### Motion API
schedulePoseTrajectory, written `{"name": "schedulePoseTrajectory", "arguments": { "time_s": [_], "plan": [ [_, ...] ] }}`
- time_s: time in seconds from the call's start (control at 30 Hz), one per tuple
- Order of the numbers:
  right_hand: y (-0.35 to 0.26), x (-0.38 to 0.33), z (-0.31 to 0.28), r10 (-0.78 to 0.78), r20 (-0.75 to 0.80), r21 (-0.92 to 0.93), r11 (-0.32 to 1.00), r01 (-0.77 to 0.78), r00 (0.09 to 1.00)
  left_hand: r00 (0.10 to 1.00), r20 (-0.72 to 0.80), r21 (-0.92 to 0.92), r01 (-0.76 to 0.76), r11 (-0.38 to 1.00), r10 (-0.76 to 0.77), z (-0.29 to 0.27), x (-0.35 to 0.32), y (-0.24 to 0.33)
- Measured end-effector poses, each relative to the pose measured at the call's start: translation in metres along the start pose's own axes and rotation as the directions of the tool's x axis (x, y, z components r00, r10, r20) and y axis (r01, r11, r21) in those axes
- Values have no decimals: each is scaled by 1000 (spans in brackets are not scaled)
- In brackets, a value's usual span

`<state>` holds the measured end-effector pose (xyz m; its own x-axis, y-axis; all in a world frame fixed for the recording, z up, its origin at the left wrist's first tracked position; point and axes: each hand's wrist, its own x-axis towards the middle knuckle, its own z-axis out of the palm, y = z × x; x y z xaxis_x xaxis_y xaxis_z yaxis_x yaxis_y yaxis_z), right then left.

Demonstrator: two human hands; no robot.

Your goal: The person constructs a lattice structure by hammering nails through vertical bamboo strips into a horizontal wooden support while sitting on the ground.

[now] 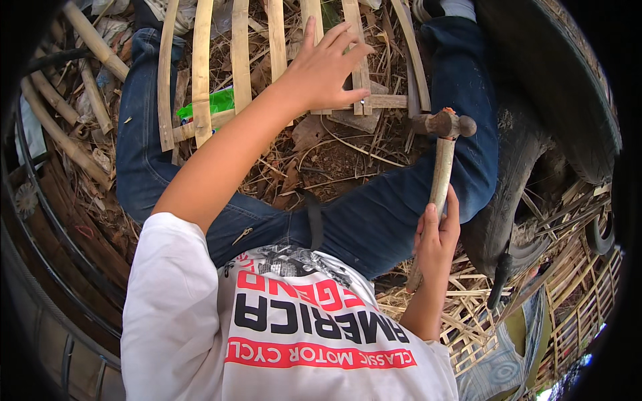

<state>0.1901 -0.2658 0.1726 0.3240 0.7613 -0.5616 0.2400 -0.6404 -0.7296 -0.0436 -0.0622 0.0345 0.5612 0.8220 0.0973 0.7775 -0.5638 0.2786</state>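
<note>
My left hand [326, 72] is stretched forward with its fingers spread, holding nothing. It is over a row of split bamboo slats [277, 40] that run away from me; I cannot tell whether it touches them. Its thumb points toward the near end of one slat, where a crosswise bamboo strip [388, 101] joins the slats. My right hand [438, 234] is wrapped round the wooden handle of a ball-peen hammer [441, 167]. The hammer stands head forward beside my right knee, its rusty metal head [445, 125] with the rounded end to the right.
My jeans-clad legs [388, 207] are spread either side of the slats. Dry leaves and straw cover the ground [334, 160], with a green wrapper [214, 103] under the slats. Old tyres [555, 80] stand at right, woven bamboo [568, 294] below them. Bamboo poles [67, 140] lie at left.
</note>
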Motion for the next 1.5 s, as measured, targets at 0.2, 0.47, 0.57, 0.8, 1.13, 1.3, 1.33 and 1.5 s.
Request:
{"name": "schedulePoseTrajectory", "arguments": {
  "time_s": [0.2, 0.47, 0.57, 0.8, 1.13, 1.3, 1.33, 1.5],
  "plan": [
    [27, 2, 1, 17, 37, 30, 999, -18, 999, 983, 175, 312, -111, 944, 57, -15, -46, 22],
    [35, 4, 0, -25, 72, 60, 998, 20, 997, 970, 140, 444, -240, 863, 198, -14, -38, 25],
    [38, 3, 2, -58, 81, 88, 995, 51, 995, 973, 129, 437, -230, 869, 193, -37, -34, 25],
    [53, 3, -9, -191, 151, -77, 976, 204, 970, 964, 166, 483, -262, 835, 207, -94, -18, 27],
    [17, 8, -3, -166, 743, -497, 513, 700, 648, 946, 221, 462, -315, 829, 236, -52, -52, 15],
    [2, 29, 16, 15, 893, -430, 323, 843, 450, 943, 225, 489, -325, 809, 243, -36, -58, 11],
    [2, 33, 23, 2, 914, -386, 322, 865, 407, 945, 203, 484, -323, 813, 255, -33, -60, 10],
    [11, 63, 83, -84, 971, -181, 352, 918, 223, 927, 289, 444, -352, 824, 240, -29, -51, 8]
  ]
}}
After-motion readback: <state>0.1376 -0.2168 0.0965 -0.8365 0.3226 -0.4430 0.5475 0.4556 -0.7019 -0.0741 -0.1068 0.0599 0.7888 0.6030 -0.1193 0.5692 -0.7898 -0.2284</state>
